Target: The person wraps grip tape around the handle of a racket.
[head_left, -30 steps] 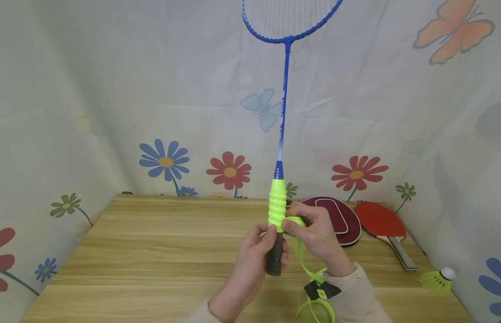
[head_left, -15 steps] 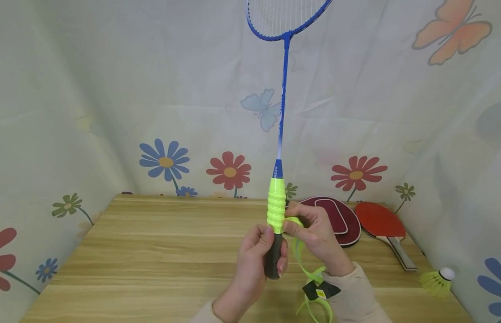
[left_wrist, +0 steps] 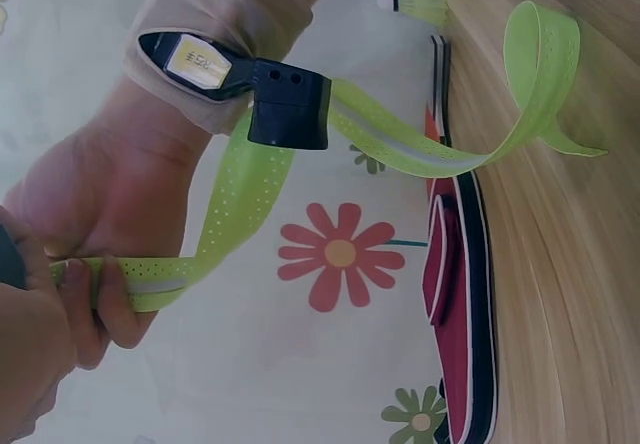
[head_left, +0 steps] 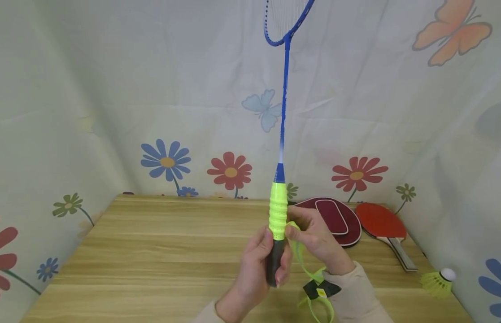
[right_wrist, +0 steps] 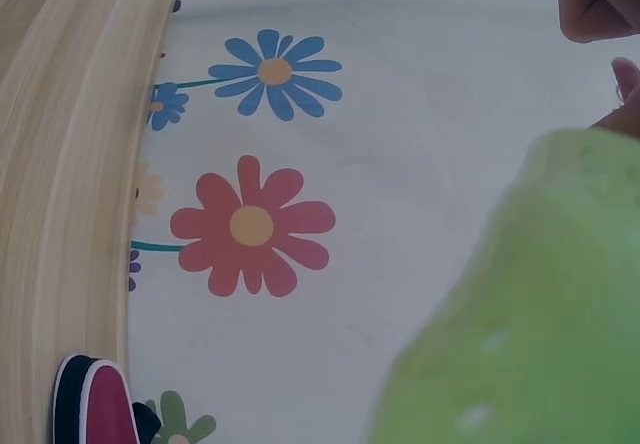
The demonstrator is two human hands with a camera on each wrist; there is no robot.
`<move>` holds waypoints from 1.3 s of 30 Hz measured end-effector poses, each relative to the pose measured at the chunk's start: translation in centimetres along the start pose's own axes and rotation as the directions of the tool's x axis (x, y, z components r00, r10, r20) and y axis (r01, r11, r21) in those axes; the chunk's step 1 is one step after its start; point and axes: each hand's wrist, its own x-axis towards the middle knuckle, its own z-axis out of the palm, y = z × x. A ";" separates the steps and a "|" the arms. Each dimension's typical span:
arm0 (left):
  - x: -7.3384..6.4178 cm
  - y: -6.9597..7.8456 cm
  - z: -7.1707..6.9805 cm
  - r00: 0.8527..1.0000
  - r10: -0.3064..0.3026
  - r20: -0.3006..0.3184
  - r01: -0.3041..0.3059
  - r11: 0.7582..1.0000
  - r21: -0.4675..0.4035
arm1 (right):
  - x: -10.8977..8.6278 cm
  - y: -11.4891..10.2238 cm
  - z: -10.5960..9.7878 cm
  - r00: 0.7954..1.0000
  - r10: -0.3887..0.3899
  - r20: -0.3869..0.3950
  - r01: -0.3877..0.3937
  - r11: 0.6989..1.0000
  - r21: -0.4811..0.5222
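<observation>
A blue badminton racket [head_left: 285, 98] stands upright, its head cut off by the top of the head view. Bright yellow-green grip tape [head_left: 278, 208] is wound in ridges over the upper handle; the lower handle [head_left: 274, 264] is bare and dark. My left hand [head_left: 254, 264] grips that dark part, thumb at the lowest winding. Just right of the handle, my right hand [head_left: 315, 235] pinches the loose tape between thumb and fingers. In the left wrist view the perforated tape strip [left_wrist: 245, 189] trails from the right hand past its wrist down to the table.
A maroon paddle case [head_left: 351, 224] lies at the table's back right. Beside it are a red table tennis paddle [head_left: 381, 220] and a yellow shuttlecock [head_left: 437, 281]. A floral curtain [head_left: 193, 89] hangs behind the wooden table [head_left: 153, 251].
The racket has turned about its long axis, so its head looks narrower. The handle and my left hand have sunk slightly, and the tape's lowest winding sits a little lower.
</observation>
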 end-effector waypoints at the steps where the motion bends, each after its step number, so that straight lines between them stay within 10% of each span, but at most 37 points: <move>1: 0.0 0.0 0.0 0.999 0.011 0.030 -0.010 1.000 -0.014 | 0.0 0.0 0.0 1.000 -0.002 0.009 0.002 1.000 0.000; 6: 0.3 0.2 -0.2 0.996 0.011 0.088 -0.009 1.000 -0.030 | 0.2 -0.4 0.2 0.999 -0.037 -0.017 0.037 0.999 -0.011; 21: 0.8 1.0 0.1 0.994 -0.089 -0.064 0.093 0.993 0.068 | 0.4 -0.8 0.5 0.987 -0.116 -0.109 0.110 0.992 -0.057; 28: 1.1 1.3 0.1 0.971 -0.097 -0.218 0.140 0.972 0.191 | 0.5 -0.8 0.6 0.974 -0.162 -0.156 0.144 0.982 -0.124; 39: 1.8 1.9 -0.2 0.944 -0.056 -0.325 0.181 0.911 0.370 | 1.3 -1.1 0.9 0.935 -0.067 -0.349 -0.005 0.979 -0.202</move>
